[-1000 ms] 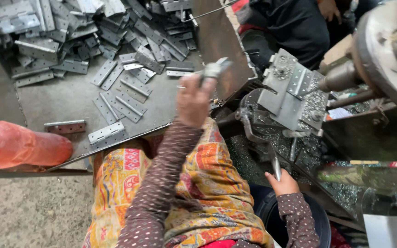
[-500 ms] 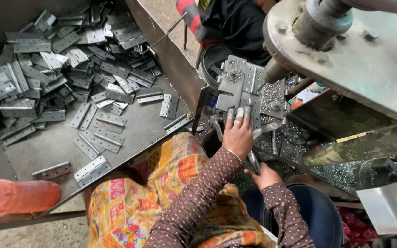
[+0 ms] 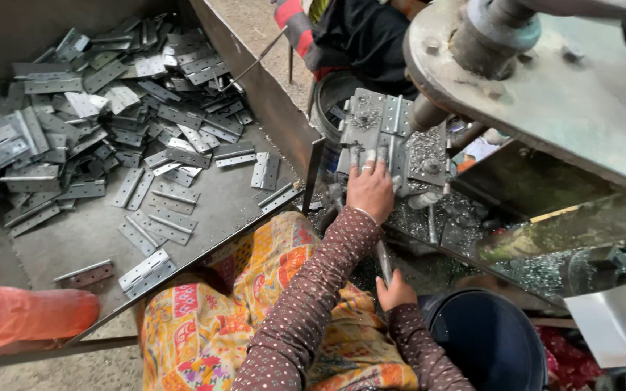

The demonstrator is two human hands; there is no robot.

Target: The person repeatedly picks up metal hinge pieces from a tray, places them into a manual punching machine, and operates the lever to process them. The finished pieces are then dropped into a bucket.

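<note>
My left hand (image 3: 371, 190) lies flat, fingers spread, pressing a hinge plate (image 3: 382, 134) onto the jig block (image 3: 429, 156) under the press head (image 3: 501, 32). My right hand (image 3: 395, 291) is closed round a lever (image 3: 384, 262). Risk: fingers near the tool, swarf (image 3: 436, 217) cuts, plate slipping.

left hand (image 3: 371, 190) — moved from tray to fixture (image 3: 393, 137) | now pressing hinge

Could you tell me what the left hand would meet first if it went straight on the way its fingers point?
The left hand already has its fingertips on the grey metal jig plate; it would press into that plate at once.
</note>
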